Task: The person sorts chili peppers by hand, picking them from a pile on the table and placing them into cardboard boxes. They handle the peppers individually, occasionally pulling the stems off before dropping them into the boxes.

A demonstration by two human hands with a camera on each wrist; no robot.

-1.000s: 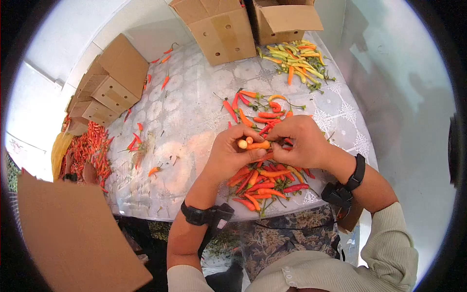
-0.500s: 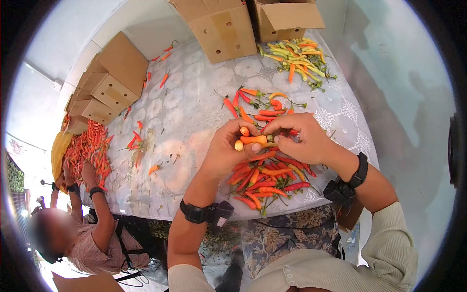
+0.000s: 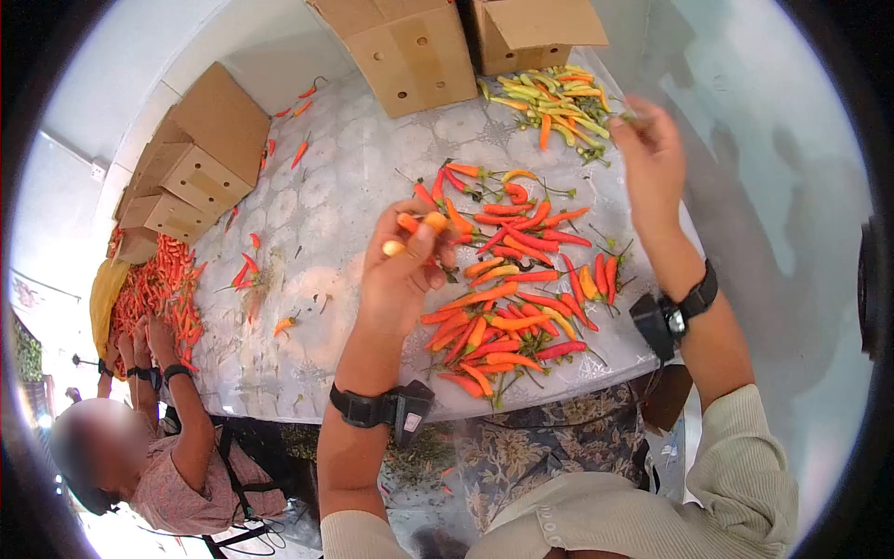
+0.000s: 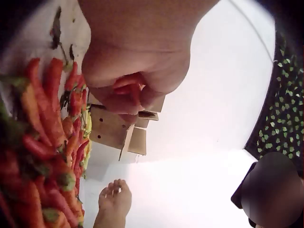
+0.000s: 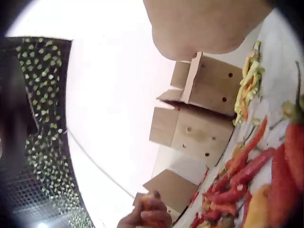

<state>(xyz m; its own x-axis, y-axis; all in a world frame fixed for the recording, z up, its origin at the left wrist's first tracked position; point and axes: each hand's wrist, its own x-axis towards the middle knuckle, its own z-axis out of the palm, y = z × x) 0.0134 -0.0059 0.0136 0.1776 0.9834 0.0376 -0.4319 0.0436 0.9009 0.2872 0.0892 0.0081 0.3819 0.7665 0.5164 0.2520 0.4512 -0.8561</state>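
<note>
In the head view my left hand (image 3: 400, 270) grips several orange chili peppers (image 3: 435, 222), their smooth ends poking out between the fingers. It is above the left side of the red and orange chili peppers (image 3: 517, 321) spread on the table. My right hand (image 3: 655, 168) is raised at the table's right edge, its fingertips beside the pile of yellow-green chili peppers (image 3: 563, 102). A small blurred green bit shows at those fingertips; I cannot tell whether it is held. The left wrist view shows the right hand (image 4: 115, 199) from afar, fingers bent.
Cardboard boxes (image 3: 414, 65) stand at the back, and more boxes (image 3: 200, 172) at the left. Beyond them a big heap of red chili peppers (image 3: 163, 289) lies by a yellow bag (image 3: 107, 298), where another person (image 3: 186, 466) works. A wall (image 3: 745, 233) borders the right side.
My right hand has left the left hand and moved up and right to the yellow-green pile. The left hand has shifted left, still gripping orange chili peppers. A cardboard piece at lower left has gone from view.
</note>
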